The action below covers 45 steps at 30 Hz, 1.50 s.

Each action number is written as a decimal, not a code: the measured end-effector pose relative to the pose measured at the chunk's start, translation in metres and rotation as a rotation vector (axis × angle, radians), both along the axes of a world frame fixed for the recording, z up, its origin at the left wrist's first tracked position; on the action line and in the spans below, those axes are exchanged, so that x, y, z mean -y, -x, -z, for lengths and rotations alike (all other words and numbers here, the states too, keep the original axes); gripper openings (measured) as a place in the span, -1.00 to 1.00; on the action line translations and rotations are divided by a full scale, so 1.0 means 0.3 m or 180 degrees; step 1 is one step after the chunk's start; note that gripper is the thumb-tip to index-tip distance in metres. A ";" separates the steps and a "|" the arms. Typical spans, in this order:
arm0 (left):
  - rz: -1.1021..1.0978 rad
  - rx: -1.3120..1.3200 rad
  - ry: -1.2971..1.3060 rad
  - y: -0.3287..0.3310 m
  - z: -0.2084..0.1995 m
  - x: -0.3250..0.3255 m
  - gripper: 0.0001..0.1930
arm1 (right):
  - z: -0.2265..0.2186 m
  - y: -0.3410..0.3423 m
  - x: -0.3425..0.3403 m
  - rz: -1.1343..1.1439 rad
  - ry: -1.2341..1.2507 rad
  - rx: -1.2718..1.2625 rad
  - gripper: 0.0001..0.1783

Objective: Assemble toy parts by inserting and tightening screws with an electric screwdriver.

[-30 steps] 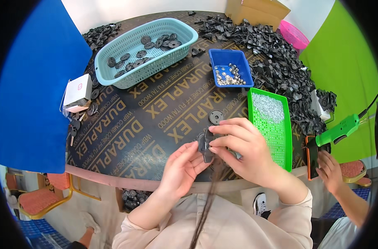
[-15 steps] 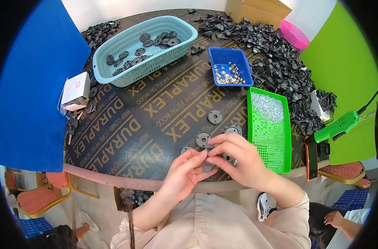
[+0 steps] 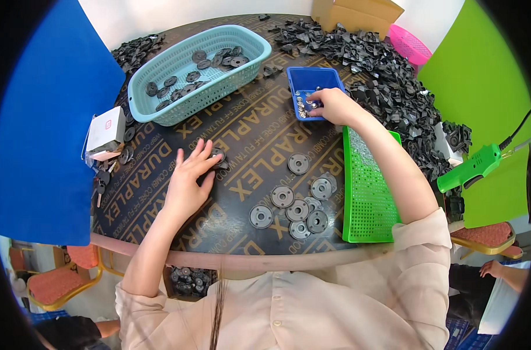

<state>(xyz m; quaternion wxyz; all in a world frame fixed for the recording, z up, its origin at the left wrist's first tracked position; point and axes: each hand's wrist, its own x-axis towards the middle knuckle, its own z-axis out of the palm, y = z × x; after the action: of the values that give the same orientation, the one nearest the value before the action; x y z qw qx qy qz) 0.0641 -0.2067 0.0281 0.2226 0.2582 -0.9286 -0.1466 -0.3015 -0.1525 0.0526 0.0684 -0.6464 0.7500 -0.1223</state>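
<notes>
Your L hand [image 3: 188, 178] is spread, not clenched, fingertips at a blk part [image 3: 221, 161] approx. midway btwn the tabletop's [image 3: 242, 125] left edge and the green tray [image 3: 364, 221], prob. just steadying it. Your R hand [image 3: 338, 108] dips into the blue tray [image 3: 312, 76], nearer the back edge, fingers among small metal pieces [image 3: 300, 107]; can't tell if any's pinched. Grey discs [image 3: 299, 210] lie by the front edge, prob. for easy reach.
</notes>
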 end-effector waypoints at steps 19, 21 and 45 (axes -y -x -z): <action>-0.0115 -0.1420 -0.5191 0.188 -0.114 -0.256 -0.72 | -0.120 0.005 -0.079 0.0635 0.0371 0.1244 -0.91; -0.0198 -0.1600 -0.5509 0.190 -0.120 -0.264 -0.71 | -0.130 -0.008 -0.102 0.0577 0.0480 0.1242 -0.91; -0.0177 -0.2113 -0.6084 0.163 -0.088 -0.381 -0.66 | -0.168 -0.422 -0.442 -0.1517 0.1176 0.0372 -0.83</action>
<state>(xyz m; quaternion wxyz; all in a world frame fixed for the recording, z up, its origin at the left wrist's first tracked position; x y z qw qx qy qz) 0.0151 -0.0925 0.0544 0.1730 0.2960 -0.3069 -0.8878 -0.1748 -0.0200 0.1031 0.0194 -0.7974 0.5372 -0.2741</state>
